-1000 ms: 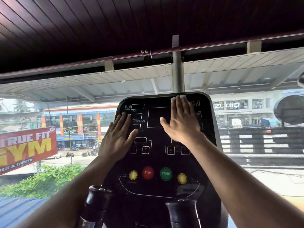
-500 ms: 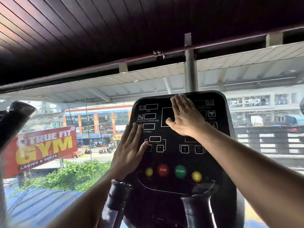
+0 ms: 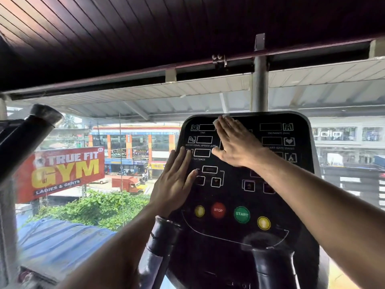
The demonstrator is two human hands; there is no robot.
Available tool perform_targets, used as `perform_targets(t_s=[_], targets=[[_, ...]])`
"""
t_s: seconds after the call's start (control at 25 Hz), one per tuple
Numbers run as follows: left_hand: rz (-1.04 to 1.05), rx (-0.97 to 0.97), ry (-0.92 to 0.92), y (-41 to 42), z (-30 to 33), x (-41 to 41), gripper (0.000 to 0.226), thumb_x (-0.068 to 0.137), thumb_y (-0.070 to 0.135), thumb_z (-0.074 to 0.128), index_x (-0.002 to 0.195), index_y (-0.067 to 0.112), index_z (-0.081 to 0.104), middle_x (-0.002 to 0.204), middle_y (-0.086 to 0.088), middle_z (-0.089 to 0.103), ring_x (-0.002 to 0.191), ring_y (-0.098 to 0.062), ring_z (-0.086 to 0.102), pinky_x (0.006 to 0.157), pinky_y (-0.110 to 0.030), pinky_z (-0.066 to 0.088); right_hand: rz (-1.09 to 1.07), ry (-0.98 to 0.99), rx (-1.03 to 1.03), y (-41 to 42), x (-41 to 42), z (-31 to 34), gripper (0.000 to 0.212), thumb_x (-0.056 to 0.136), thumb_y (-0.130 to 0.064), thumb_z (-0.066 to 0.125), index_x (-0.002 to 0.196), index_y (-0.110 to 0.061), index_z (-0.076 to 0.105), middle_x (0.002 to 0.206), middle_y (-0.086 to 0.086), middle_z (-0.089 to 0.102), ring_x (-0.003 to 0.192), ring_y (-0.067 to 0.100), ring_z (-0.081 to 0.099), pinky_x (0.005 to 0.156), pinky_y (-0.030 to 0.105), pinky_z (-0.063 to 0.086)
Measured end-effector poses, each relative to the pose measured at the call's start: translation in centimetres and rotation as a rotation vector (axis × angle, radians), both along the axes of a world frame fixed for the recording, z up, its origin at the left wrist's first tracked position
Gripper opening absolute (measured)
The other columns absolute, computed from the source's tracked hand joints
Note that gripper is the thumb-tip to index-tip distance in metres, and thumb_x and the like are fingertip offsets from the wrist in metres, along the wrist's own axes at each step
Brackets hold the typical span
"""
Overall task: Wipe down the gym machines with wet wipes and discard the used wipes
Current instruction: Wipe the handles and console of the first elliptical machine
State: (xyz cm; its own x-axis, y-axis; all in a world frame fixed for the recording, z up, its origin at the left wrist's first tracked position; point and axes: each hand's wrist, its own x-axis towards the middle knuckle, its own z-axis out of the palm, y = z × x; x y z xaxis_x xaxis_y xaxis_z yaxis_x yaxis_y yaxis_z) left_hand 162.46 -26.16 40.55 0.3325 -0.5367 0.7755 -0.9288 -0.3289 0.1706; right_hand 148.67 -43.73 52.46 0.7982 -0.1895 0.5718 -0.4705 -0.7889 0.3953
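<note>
Near: two padded black handlebars (image 3: pixel 160 243), then a black console panel (image 3: pixel 245 197) bearing yellow, red STOP (image 3: pixel 218 210) and green START buttons (image 3: pixel 241 214). On it: left hand (image 3: pixel 174 184) flat at the left edge, fingers straight and together; right hand (image 3: pixel 235 144) flat near the top, fingers together, a white wet wipe (image 3: pixel 221 117) showing at its fingertips. Beyond the glass: red TRUE FIT GYM sign (image 3: pixel 62 172).

Your black console panel (image 3: pixel 245 184) stands upright and tilted toward you, with white-outlined readout windows, arrow keys, and a row of yellow, red STOP, green START and yellow buttons. A sliver of white wet wipe (image 3: pixel 221 118) shows near its top edge.
</note>
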Motion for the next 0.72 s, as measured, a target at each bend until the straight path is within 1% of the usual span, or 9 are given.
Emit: perform_targets(t_s=[0.12,0.2,0.28,0.36,0.4,0.48,0.56,0.64,0.72], targets=[[-0.004,0.01,0.0,0.0,-0.1,0.1,0.068,0.106,0.063,0.023,0.165,0.038,0.001,0.169,0.024,-0.013,0.152,0.005,-0.024,0.118,-0.018,-0.001,0.05,0.099,-0.033,-0.3,1.5,0.6,0.093,0.097,-0.07,0.015,0.158,-0.009,-0.021,0.164,0.012,-0.029,0.154,0.025,-0.024,0.126,0.039,-0.014],[-0.013,0.012,0.006,0.0,-0.1,0.1,0.067,0.107,0.063,0.024,0.165,0.038,0.002,0.17,0.024,-0.012,0.152,0.004,-0.024,0.118,-0.018,-0.001,0.137,0.202,-0.06,-1.0,0.2,0.6,0.093,0.09,-0.072,0.008,0.157,-0.015,-0.024,0.163,0.006,-0.032,0.153,0.019,-0.027,0.125,0.037,-0.015],[-0.013,0.013,0.011,0.0,-0.1,0.1,0.067,0.107,0.063,0.024,0.165,0.038,0.002,0.169,0.025,-0.012,0.152,0.004,-0.024,0.12,-0.02,0.001,0.188,0.294,-0.073,-1.7,-1.4,1.4,0.082,0.1,-0.063,0.016,0.158,-0.02,-0.022,0.163,0.0,-0.032,0.152,0.013,-0.027,0.124,0.032,-0.017],[-0.008,0.012,0.002,-0.1,0.0,0.2,0.068,0.106,0.064,0.024,0.165,0.039,0.001,0.169,0.026,-0.013,0.152,0.005,-0.024,0.121,-0.021,0.001,0.15,0.265,-0.113,-2.3,-1.4,2.6,0.075,0.106,-0.054,0.02,0.159,-0.018,-0.019,0.164,0.001,-0.028,0.153,0.014,-0.024,0.124,0.03,-0.016],[0.0,0.015,-0.001,-0.1,-0.1,0.2,0.068,0.105,0.065,0.023,0.164,0.04,0.0,0.168,0.026,-0.014,0.152,0.005,-0.025,0.12,-0.02,-0.001,0.12,0.23,-0.147,-2.4,-0.7,3.0,0.077,0.104,-0.057,0.015,0.159,-0.016,-0.019,0.166,0.004,-0.026,0.153,0.016,-0.022,0.124,0.031,-0.015],[-0.001,0.021,0.004,-0.1,-0.2,0.4,0.069,0.105,0.066,0.023,0.164,0.04,-0.001,0.168,0.027,-0.015,0.151,0.006,-0.025,0.117,-0.016,-0.006,0.097,0.202,-0.183,-1.8,0.9,3.0,0.091,0.088,-0.069,-0.005,0.157,-0.012,-0.021,0.166,0.01,-0.025,0.154,0.021,-0.022,0.124,0.034,-0.016],[-0.024,0.015,0.016,-0.1,-0.2,0.5,0.068,0.105,0.065,0.024,0.165,0.04,0.002,0.168,0.027,-0.013,0.152,0.006,-0.023,0.115,-0.012,-0.009,0.118,0.27,-0.257,-1.4,1.8,2.5,0.099,0.076,-0.07,-0.014,0.155,-0.011,-0.024,0.164,0.011,-0.028,0.153,0.023,-0.024,0.122,0.034,-0.018],[-0.074,-0.013,0.047,-0.1,0.0,0.6,0.068,0.105,0.066,0.025,0.165,0.04,0.005,0.169,0.026,-0.009,0.153,0.007,-0.02,0.117,-0.013,-0.007,0.138,0.375,-0.277,-1.2,1.3,2.7,0.09,0.089,-0.069,-0.002,0.155,-0.012,-0.026,0.162,0.007,-0.032,0.152,0.021,-0.026,0.122,0.033,-0.018],[-0.14,-0.05,0.129,0.2,-0.4,0.7,0.068,0.104,0.064,0.027,0.165,0.039,0.009,0.171,0.023,-0.007,0.154,0.005,-0.014,0.122,-0.017,-0.002,0.13,0.421,-0.238,-0.7,0.5,3.5,0.08,0.104,-0.057,0.019,0.156,-0.015,-0.025,0.161,0.004,-0.034,0.151,0.018,-0.027,0.123,0.033,-0.018]])
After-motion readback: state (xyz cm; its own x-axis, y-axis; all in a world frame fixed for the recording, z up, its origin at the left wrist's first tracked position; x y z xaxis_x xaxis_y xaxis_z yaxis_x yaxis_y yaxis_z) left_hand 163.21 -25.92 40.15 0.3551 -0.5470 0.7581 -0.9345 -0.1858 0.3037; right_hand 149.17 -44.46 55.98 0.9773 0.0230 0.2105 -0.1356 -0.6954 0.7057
